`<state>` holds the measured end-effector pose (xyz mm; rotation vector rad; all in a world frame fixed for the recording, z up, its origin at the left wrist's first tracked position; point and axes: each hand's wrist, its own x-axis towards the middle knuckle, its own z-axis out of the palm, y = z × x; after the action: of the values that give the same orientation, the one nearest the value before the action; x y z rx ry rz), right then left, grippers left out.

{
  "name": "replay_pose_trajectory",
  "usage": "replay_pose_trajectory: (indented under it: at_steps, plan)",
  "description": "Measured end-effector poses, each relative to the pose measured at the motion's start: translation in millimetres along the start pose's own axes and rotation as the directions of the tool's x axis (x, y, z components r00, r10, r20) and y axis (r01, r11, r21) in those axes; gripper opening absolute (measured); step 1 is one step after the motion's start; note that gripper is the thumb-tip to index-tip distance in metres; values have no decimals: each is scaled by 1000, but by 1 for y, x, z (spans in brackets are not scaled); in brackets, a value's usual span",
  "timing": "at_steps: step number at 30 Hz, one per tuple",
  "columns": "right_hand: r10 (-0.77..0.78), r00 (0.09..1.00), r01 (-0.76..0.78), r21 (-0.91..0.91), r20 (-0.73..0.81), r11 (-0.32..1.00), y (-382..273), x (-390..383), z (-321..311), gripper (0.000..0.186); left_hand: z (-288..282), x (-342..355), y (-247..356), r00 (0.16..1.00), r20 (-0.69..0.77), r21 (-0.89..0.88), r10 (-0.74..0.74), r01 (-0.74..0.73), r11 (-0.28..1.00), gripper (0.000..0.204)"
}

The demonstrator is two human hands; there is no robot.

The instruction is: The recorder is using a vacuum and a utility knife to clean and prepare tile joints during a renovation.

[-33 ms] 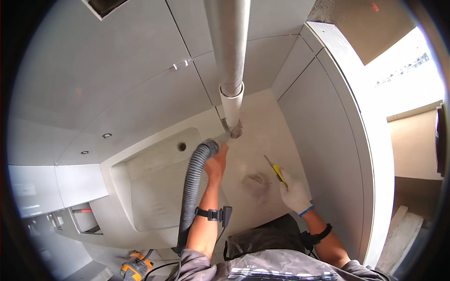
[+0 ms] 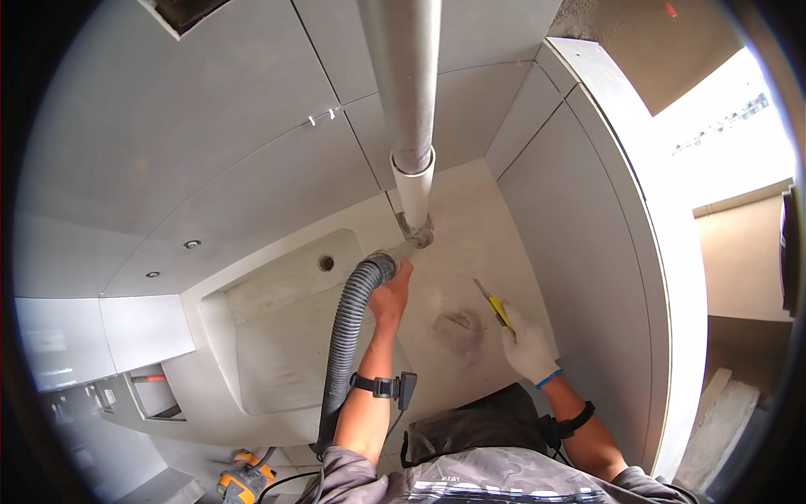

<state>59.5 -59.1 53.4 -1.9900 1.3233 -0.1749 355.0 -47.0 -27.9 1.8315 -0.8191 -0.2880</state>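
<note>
My bare left hand [image 2: 391, 294] is closed around the end of a ribbed grey vacuum hose [image 2: 344, 332]. The hose's pale nozzle [image 2: 406, 251] reaches to the dusty foot of an upright pipe, against a white lower sleeve [image 2: 415, 197]. In a white glove, my right hand [image 2: 529, 351] grips a yellow utility knife [image 2: 499, 311], its blade out and pointing up and left, away from the pipe. Between the hands, a smudge of grey dust [image 2: 459, 329] lies on the pale surface. The fingers of my left hand are partly hidden by the hose.
To the left is a white basin [image 2: 227, 370] with a round drain hole [image 2: 326, 263]. Grey panels [image 2: 579, 244] stand behind and on the right. The tall grey pipe [image 2: 410, 76] rises in front of me. An orange and grey machine [image 2: 245, 477] sits low at left.
My left hand and the hose end have shifted very slightly right, toward the pipe's foot. The right hand and knife look the same.
</note>
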Motion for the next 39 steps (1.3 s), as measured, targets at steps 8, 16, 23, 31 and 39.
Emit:
replay_pose_trajectory:
  at_steps: [8,16,23,31,39]
  plan:
    - [6,998,-5,19,-60,1000,17,-22,1,53,41,-3,1,984,76,-34,163,-161,986,35]
    - [-44,987,39,-38,-156,999,44,-37,-6,56,16,2,43,935,283,-35,212,-211,977,27]
    - [230,967,-226,50,-113,973,26,-45,14,55,-33,-61,15,910,391,184,135,-221,958,18]
    - [143,990,-143,15,-8,990,37,-1,111,51,-94,-127,-47,980,184,-7,-82,85,996,32]
    - [171,960,-138,155,-220,978,35,39,78,38,-102,-182,13,914,395,143,-93,38,989,32]
